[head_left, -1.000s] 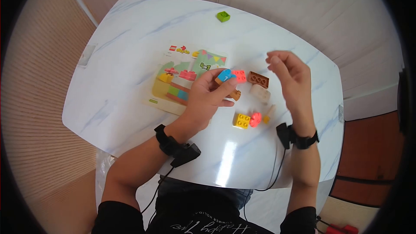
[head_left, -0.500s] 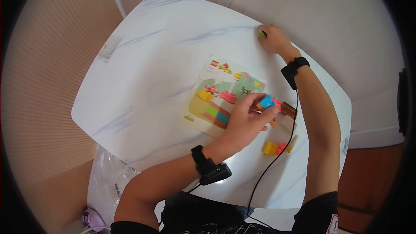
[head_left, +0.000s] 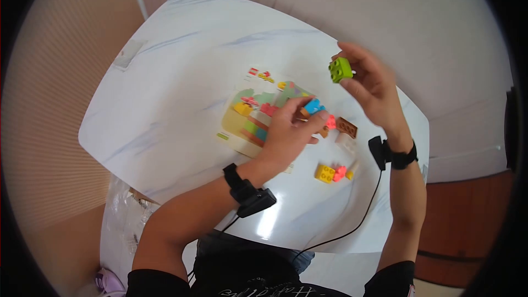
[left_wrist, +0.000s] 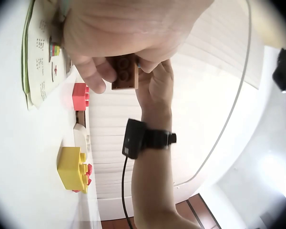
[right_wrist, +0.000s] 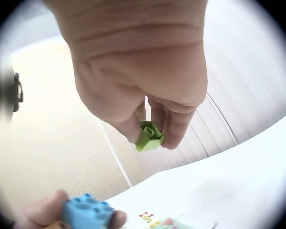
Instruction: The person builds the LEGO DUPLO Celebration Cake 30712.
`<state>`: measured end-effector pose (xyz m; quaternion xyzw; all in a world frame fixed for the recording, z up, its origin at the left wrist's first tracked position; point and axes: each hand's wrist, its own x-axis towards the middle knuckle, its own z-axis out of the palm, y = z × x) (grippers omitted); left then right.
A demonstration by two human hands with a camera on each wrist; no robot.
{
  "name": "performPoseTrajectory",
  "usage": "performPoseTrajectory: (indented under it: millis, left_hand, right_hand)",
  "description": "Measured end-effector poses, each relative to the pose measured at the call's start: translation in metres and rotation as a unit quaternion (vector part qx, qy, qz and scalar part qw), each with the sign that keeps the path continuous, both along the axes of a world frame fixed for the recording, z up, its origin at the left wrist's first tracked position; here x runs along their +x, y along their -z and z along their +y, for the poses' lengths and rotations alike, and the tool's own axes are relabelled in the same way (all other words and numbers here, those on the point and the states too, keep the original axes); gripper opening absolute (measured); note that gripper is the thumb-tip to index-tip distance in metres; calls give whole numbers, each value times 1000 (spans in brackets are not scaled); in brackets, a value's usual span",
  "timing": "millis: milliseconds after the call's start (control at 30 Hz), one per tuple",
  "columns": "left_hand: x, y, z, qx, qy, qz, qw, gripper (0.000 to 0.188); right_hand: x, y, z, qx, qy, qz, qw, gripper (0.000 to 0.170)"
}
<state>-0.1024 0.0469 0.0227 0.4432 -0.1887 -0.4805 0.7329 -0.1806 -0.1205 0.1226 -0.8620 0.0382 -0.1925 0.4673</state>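
Note:
My left hand (head_left: pixel 289 137) grips a blue brick (head_left: pixel 314 106) joined to a brown brick (left_wrist: pixel 125 74), thumb on one side and fingers on the other. The brown brick's hollow underside shows in the left wrist view. Higher and to the right, my right hand (head_left: pixel 379 91) pinches a lime green brick (head_left: pixel 340 70) between thumb and fingertips, above the table's far right edge. In the right wrist view the green brick (right_wrist: pixel 150 137) shows its open underside, and the blue brick (right_wrist: pixel 88 212) is below it, apart.
Under my left hand lies a picture booklet (head_left: pixel 232 135) on the white table (head_left: pixel 165 104). Right of that hand are a coral red brick (head_left: pixel 330 123), a brown brick (head_left: pixel 347 127) and a white brick (head_left: pixel 345 143). Nearer me sit a yellow brick (head_left: pixel 325 174) and a coral red piece (head_left: pixel 340 173).
My right hand reached to the far edge, took the green brick there and has lifted it back toward my left hand. The left hand keeps hold of the blue and brown bricks.

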Motion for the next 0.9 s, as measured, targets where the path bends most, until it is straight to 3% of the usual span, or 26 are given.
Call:
performPoseTrajectory:
  millis: [100, 167, 233, 300, 333, 367, 433, 567, 633, 767, 867, 900]
  left_hand:
    - [-4, -2, 2, -14, 14, -3, 1000, 45]
    - [-7, -4, 3, -18, 6, -5, 1000, 47]
    - [-9, -4, 3, -35, 19, -2, 999, 56]
    - [-11, -7, 5, -45, 33, -4, 998, 55]
    - [-13, -8, 6, -42, 41, -17, 998, 53]
    - [-13, -8, 6, -43, 43, -18, 998, 53]
    - [-13, -7, 8, -57, 65, -26, 996, 51]
    - [-15, -5, 8, -72, 77, -18, 994, 51]
    - [-15, -7, 8, -74, 76, -20, 994, 51]
    - [-12, -3, 7, -70, 68, -22, 995, 50]
    - [-12, -4, 7, -65, 67, -17, 996, 51]
    - [-13, -4, 7, -61, 70, -16, 996, 51]
  right_hand:
    - [-34, -2, 26, 42, 29, -34, 998, 48]
    - [-52, 4, 33, 141, 45, -65, 987, 45]
    - [-63, 12, 37, 152, 81, -87, 981, 40]
    - [-72, 17, 37, 389, 48, -112, 913, 37]
    - [-75, 21, 38, 450, 57, -124, 883, 37]
    - [-76, 27, 35, 449, 58, -126, 883, 37]
    - [-75, 35, 31, 606, 8, -167, 777, 39]
    - [-68, 42, 35, 609, 35, -161, 776, 40]
    - [-67, 45, 34, 651, 8, -160, 742, 39]
    - [-70, 45, 32, 685, -20, -123, 718, 39]
    - [-71, 44, 33, 672, -43, -113, 731, 44]
    - [-70, 45, 36, 585, 30, -125, 801, 45]
